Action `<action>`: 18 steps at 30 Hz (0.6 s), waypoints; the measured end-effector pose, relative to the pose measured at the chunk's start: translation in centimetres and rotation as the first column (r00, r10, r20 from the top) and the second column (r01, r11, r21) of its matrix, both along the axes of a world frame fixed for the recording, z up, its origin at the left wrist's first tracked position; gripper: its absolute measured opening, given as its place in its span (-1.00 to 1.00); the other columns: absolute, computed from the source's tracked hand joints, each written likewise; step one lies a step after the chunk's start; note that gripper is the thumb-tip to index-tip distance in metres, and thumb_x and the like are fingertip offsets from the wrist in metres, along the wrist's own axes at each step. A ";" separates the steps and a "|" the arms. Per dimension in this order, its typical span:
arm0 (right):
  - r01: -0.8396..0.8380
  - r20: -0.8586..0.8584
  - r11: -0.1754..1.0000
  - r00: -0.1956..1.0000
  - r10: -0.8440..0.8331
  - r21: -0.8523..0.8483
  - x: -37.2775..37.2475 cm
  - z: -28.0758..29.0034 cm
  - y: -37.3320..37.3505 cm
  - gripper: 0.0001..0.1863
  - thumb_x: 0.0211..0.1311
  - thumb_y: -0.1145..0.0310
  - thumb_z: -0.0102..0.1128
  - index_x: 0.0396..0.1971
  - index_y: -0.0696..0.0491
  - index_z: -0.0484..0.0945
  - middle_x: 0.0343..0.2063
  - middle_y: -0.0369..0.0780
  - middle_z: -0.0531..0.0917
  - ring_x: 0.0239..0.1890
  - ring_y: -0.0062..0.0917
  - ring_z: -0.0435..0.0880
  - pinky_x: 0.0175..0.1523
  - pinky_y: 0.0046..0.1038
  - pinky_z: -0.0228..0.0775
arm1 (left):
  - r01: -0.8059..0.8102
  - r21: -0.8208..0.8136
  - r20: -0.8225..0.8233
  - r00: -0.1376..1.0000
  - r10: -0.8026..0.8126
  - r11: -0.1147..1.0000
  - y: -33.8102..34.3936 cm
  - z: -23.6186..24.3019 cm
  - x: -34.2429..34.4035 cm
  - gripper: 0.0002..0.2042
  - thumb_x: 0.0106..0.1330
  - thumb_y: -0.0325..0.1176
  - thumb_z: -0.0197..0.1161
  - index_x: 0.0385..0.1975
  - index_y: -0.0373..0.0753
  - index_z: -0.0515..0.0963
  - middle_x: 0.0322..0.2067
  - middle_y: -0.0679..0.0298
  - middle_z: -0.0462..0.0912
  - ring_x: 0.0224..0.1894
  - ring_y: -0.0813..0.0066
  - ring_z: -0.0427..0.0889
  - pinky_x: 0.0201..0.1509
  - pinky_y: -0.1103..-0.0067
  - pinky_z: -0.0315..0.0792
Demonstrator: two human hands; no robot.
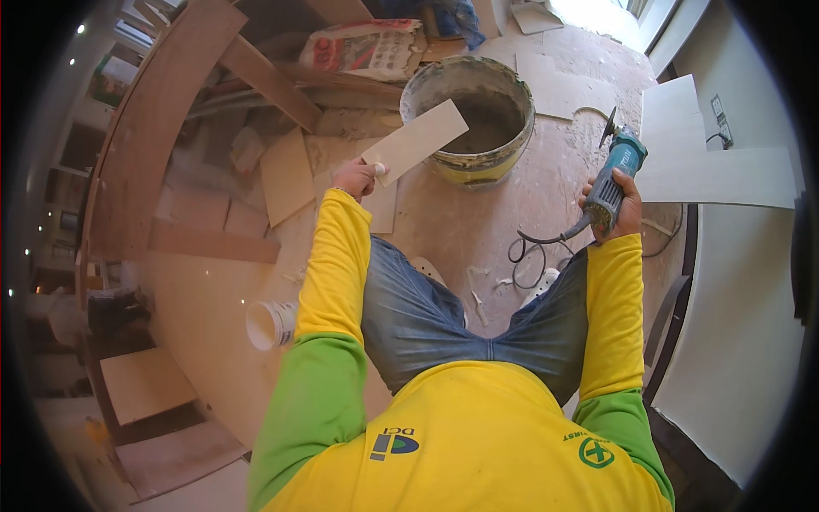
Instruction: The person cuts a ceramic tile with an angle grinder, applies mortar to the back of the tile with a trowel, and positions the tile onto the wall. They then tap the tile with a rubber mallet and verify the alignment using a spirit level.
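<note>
My left hand [356, 177] is closed on the near end of a long, pale tile strip [416, 142], with something white around one finger or the thumb. The strip's far end overlaps the rim of a large mortar-stained bucket [483, 174] in this view; whether they touch I cannot tell. On the right, my right hand [630, 205] grips a teal and dark grey angle grinder [618, 171] by its body. Its thin cutting disc [608, 127] points away from me, apart from the tile strip. The grinder's cord [546, 236] hangs in loops beside my right knee.
A printed bag [363, 47] lies behind the bucket among wooden boards. Tile pieces [287, 177] lie on the dusty floor at left, near a tipped white tub [271, 325]. A tiled wall [734, 282] with an electrical box [718, 109] rises close on my right.
</note>
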State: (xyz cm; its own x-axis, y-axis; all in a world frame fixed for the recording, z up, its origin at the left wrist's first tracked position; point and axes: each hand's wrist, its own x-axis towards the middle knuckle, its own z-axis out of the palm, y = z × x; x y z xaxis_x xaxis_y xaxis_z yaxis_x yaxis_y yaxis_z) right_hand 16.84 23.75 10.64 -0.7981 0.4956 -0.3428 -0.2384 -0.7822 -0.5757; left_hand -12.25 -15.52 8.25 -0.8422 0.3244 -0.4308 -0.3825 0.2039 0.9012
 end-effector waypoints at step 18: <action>-0.197 0.281 0.753 0.959 0.016 0.628 -1.3 3.1 -7.3 -0.57 0.00 0.33 0.33 -0.13 0.14 0.42 -0.43 -0.19 0.58 -0.55 -0.48 0.61 -0.41 -0.45 0.53 | -0.058 0.191 -0.172 0.981 0.092 0.980 3.1 1.7 1.4 -0.60 0.23 -0.68 0.14 0.08 -0.28 0.45 -0.11 0.28 0.62 -0.11 0.46 0.62 -0.08 0.53 0.61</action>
